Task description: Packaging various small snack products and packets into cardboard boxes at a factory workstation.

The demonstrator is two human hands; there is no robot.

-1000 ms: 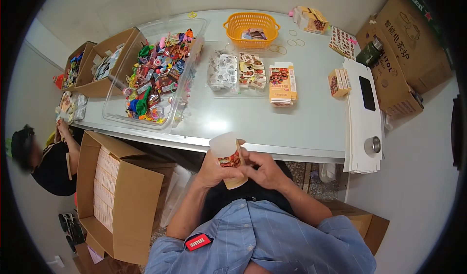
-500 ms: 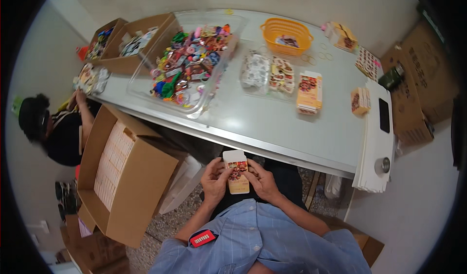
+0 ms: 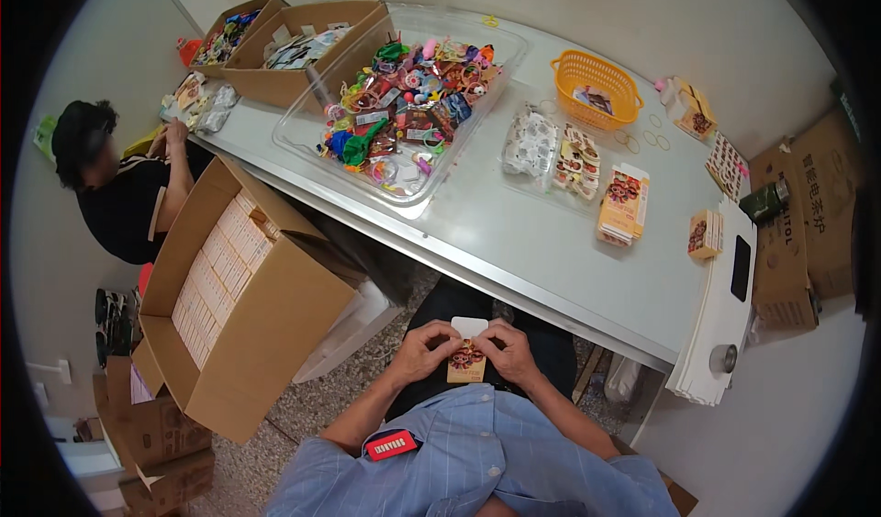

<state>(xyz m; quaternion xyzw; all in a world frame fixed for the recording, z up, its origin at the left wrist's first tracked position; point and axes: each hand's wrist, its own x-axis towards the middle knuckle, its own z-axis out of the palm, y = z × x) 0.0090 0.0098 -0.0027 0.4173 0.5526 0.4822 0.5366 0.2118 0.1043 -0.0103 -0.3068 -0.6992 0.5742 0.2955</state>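
I hold a small flat printed carton (image 3: 467,355) with a white top flap over my lap, just below the table's near edge. My left hand (image 3: 421,351) grips its left side and my right hand (image 3: 511,352) grips its right side, fingers at the flap. On the white table (image 3: 514,242) ahead lies a stack of similar flat cartons (image 3: 623,204) and one small folded box (image 3: 705,233).
A clear tub of colourful toys (image 3: 404,118) sits mid-table, with an orange basket (image 3: 596,89) and clear trays (image 3: 553,150) to its right. A large open cardboard box of packed cartons (image 3: 240,288) stands on the floor at my left. Another person (image 3: 115,187) sits at the far left.
My hands and the carton have dropped from table-edge height down to my lap. My view has tilted and shifted left, bringing the floor box and the other person further in.
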